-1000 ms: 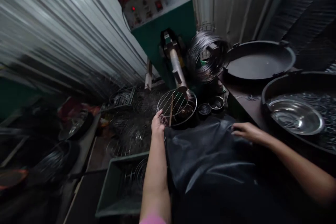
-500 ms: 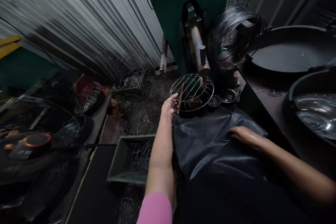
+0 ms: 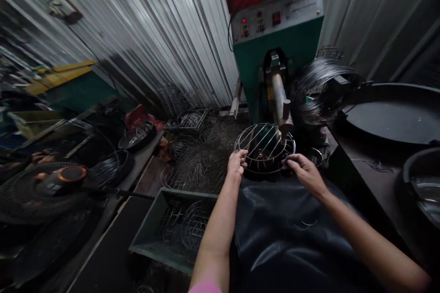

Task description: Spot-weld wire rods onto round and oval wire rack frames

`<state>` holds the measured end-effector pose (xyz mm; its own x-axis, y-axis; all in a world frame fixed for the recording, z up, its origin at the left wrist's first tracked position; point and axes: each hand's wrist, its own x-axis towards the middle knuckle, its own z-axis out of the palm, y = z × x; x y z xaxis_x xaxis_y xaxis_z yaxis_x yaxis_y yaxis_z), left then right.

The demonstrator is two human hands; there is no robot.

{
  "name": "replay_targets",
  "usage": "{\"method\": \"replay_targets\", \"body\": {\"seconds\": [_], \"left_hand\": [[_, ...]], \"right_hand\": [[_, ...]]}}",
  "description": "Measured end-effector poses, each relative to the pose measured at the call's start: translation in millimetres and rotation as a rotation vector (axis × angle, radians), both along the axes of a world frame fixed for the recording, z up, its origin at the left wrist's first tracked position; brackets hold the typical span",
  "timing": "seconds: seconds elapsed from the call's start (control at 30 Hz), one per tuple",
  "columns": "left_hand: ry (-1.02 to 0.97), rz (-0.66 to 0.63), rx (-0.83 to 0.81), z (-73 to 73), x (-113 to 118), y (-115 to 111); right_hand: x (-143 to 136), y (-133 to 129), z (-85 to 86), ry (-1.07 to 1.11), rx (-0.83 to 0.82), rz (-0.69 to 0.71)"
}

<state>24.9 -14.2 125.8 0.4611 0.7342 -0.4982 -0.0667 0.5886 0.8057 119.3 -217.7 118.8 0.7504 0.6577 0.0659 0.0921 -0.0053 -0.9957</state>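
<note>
A round wire rack (image 3: 263,149) with parallel bars and a double rim sits under the tip of the welding machine's arm (image 3: 282,112). My left hand (image 3: 238,161) grips its left rim, thumb on top. At the near right rim, my right hand (image 3: 304,169) is closed in a pinch; whatever lies between the fingertips is too small and dark to make out. A black sheet (image 3: 275,219) covers my lap, with a few thin curved wire pieces (image 3: 305,225) lying on it.
The green machine (image 3: 278,55) stands ahead, with a wire coil (image 3: 325,89) to its right. Large black pans (image 3: 395,114) rest on the right-hand table. To the left are a green crate (image 3: 154,226) holding wire parts, piled wire racks (image 3: 197,165) and a fan (image 3: 51,187).
My right hand has lifted off the black sheet and come forward to the rack's right rim. My left hand keeps its hold on the rack. The camera view has tilted up.
</note>
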Motion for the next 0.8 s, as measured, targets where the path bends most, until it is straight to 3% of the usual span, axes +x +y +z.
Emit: {"method": "replay_targets", "body": {"seconds": [0.13, 0.23, 0.4, 0.6, 0.8], "left_hand": [[-0.078, 0.001, 0.091, -5.2, 2.4, -0.1], [-0.083, -0.011, 0.071, -9.2, 7.2, 1.0], [-0.099, -0.009, 0.072, -10.9, 16.3, -1.1], [-0.083, 0.005, 0.083, -10.5, 23.2, -5.1], [-0.082, -0.015, 0.087, -8.0, 29.2, -5.8]], "right_hand": [[0.1, 15.9, -6.7, -0.15, -0.126, 0.021], [5.2, 8.5, -9.5, -0.266, -0.17, 0.013], [17.6, -0.3, -6.2, -0.396, -0.233, 0.13], [24.0, 2.3, -1.8, -0.261, -0.269, -0.023], [29.5, 2.4, -2.4, -0.131, -0.199, -0.004]]}}
